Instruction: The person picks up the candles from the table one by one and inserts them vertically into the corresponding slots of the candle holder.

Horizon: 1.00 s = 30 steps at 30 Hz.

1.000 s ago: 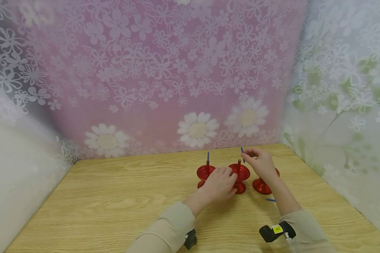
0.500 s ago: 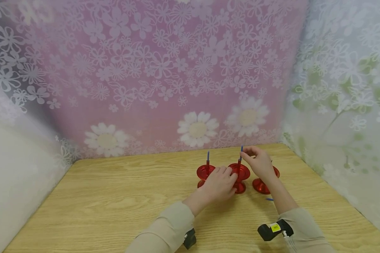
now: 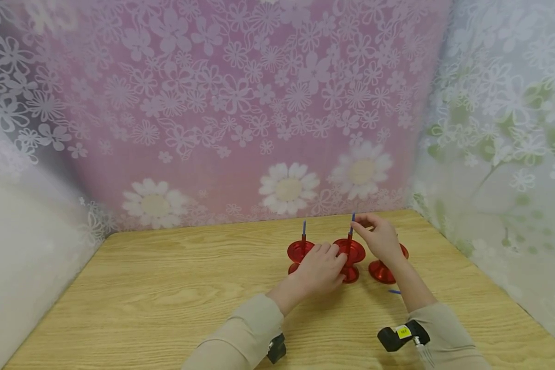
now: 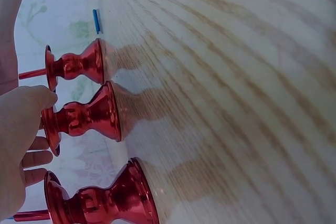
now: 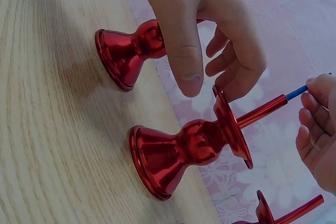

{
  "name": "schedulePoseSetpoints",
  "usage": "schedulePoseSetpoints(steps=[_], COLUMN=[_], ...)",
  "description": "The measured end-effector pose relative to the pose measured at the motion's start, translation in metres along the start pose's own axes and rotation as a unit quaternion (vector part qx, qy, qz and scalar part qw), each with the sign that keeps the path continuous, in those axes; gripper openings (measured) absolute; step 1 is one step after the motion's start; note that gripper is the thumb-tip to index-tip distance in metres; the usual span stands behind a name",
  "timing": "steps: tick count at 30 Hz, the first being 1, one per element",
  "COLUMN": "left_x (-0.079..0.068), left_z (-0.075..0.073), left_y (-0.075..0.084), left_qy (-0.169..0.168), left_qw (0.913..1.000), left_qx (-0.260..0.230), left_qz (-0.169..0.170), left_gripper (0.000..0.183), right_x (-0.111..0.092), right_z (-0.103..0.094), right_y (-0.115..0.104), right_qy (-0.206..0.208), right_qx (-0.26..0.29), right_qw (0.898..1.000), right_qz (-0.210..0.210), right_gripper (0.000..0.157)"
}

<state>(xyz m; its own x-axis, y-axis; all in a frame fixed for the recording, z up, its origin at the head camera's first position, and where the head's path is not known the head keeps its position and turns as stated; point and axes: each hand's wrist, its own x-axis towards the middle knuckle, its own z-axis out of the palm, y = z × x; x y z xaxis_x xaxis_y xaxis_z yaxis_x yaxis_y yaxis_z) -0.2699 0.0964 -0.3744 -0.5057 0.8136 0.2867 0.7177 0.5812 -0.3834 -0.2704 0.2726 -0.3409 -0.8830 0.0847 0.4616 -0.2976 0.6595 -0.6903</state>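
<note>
Three shiny red candlesticks stand in a row on the table. My left hand (image 3: pixel 320 270) grips the dish rim of the middle candlestick (image 5: pixel 199 142), thumb on one side and fingers on the other. Between thumb and fingertips, my right hand (image 3: pixel 380 240) pinches a thin blue candle (image 5: pixel 297 93) upright; its lower end sits at the mouth of the middle candlestick's red tube. The left candlestick (image 3: pixel 297 252) bears another blue candle (image 3: pixel 304 227). Partly behind my right hand is the right candlestick (image 3: pixel 381 273); its tube shows no candle in the right wrist view.
Another blue candle (image 3: pixel 394 292) lies on the wooden table (image 3: pixel 166 298), in front of the right candlestick and partly hidden by my right forearm. Flowered sheets (image 3: pixel 240 128) hang behind and at the sides. A black wrist camera (image 3: pixel 402 335) sits at my right sleeve.
My right hand has shifted slightly left, bringing the blue candle from beside the middle candlestick's tube to its mouth and straightening it. The left hand has kept its place.
</note>
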Motion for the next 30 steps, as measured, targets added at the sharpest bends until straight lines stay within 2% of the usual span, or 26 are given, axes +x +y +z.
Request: schedulePoseSetpoints(steps=[8, 14, 24, 30], left_x=[-0.0002, 0.0004, 0.0006, 0.0004], left_z=[0.0005, 0.0011, 0.0023, 0.0023], left_y=[-0.0004, -0.001, -0.0012, -0.0008], left_qy=[0.001, 0.008, 0.018, 0.012], left_qw=[1.0, 1.0, 0.9998, 0.9999], left_qx=[-0.001, 0.0, -0.002, -0.005], left_qz=[0.0, 0.003, 0.003, 0.001], left_gripper=[0.031, 0.031, 0.03, 0.031], right_x=[-0.0003, -0.0003, 0.0001, 0.0008], right_z=[0.0011, 0.001, 0.0006, 0.0007], right_y=[-0.0013, -0.0014, -0.0028, -0.0014], right_qy=[0.001, 0.01, 0.001, 0.005], right_qx=[0.009, 0.003, -0.002, -0.015], right_qw=[1.0, 1.0, 0.999, 0.999], right_qz=[-0.007, -0.021, -0.035, -0.047], right_gripper=[0.024, 0.022, 0.022, 0.019])
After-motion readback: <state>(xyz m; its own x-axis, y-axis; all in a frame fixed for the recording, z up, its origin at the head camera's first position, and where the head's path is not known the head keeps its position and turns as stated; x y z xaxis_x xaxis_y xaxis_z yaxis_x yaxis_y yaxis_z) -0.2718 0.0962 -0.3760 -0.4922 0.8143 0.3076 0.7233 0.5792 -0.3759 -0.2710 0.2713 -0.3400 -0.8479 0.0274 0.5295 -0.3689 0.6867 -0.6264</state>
